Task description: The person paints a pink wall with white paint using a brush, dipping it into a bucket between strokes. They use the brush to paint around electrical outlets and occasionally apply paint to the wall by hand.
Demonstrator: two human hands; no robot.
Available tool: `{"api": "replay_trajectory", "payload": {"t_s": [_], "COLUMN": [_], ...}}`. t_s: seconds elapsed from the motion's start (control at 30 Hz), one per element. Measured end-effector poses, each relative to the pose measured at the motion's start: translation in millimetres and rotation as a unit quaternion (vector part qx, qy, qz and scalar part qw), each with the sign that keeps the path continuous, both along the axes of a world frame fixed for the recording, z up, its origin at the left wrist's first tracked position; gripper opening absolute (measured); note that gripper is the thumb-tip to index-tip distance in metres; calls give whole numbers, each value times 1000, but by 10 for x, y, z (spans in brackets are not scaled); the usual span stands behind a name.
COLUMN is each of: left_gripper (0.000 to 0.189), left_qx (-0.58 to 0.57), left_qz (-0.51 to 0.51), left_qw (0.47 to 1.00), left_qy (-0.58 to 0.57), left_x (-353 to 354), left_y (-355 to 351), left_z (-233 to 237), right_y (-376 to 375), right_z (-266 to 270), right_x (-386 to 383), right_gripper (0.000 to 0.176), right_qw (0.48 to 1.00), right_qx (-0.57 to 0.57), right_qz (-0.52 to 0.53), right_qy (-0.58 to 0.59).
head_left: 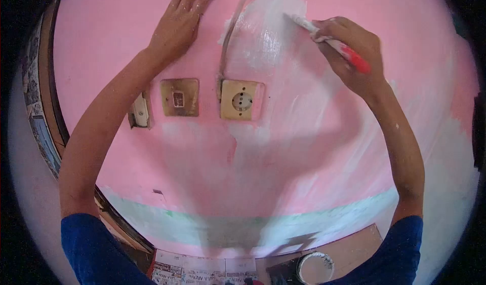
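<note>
A paintbrush (356,58) with a red and white handle is in my right hand (352,49), fingers closed round it. Its bristles touch the pink wall (192,148) at the right edge of a wet white patch (266,29). My left hand (181,19) lies against the wall at the upper left, fingers stretched, holding nothing. Below it are a yellowed switch plate (180,97) and a socket (242,100). From the socket a cable (230,34) runs up the wall, between my hands.
Low at the bottom right stands a round paint container (315,268) beside a dark object. Printed paper (202,269) lies along the wall's foot. A dark frame edge (50,82) runs down the left. Another fitting (139,111) is partly behind my left arm.
</note>
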State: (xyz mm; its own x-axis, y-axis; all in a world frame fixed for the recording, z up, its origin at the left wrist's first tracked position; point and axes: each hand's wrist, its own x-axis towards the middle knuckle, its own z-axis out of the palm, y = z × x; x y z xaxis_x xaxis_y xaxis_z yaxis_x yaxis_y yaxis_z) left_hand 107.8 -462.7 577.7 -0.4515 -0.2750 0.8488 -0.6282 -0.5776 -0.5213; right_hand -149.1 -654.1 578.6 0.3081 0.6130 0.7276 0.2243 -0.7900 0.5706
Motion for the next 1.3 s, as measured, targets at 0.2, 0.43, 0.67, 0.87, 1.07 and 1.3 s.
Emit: {"api": "replay_trajectory", "payload": {"t_s": [0.2, 0.43, 0.67, 0.87, 1.07, 1.3], "left_gripper": [43, 50, 45, 44, 47, 43], "left_qx": [12, 43, 43, 65, 49, 39], "left_qz": [42, 40, 66, 39, 49, 59], "left_qw": [999, 998, 996, 996, 998, 997], "left_qy": [-8, 36, 40, 38, -6, 7], "left_x": [-144, -90, -122, -85, -65, -83], "left_y": [82, 105, 63, 167, 72, 64], "left_z": [22, 32, 24, 11, 12, -5], "right_y": [346, 288, 577, 183, 158, 277], "right_z": [-266, -632, -820, -1047, -1243, -1896], "right_x": [159, 607, 667, 402, 369, 47], "right_gripper": [10, 7, 11, 9, 16, 9], "right_qw": [969, 902, 855, 887, 959, 934], "right_qx": [205, 374, 450, 420, 225, 346], "right_qz": [128, 216, 245, 122, 40, -50], "right_qy": [54, -16, -74, -148, -168, -70]}}
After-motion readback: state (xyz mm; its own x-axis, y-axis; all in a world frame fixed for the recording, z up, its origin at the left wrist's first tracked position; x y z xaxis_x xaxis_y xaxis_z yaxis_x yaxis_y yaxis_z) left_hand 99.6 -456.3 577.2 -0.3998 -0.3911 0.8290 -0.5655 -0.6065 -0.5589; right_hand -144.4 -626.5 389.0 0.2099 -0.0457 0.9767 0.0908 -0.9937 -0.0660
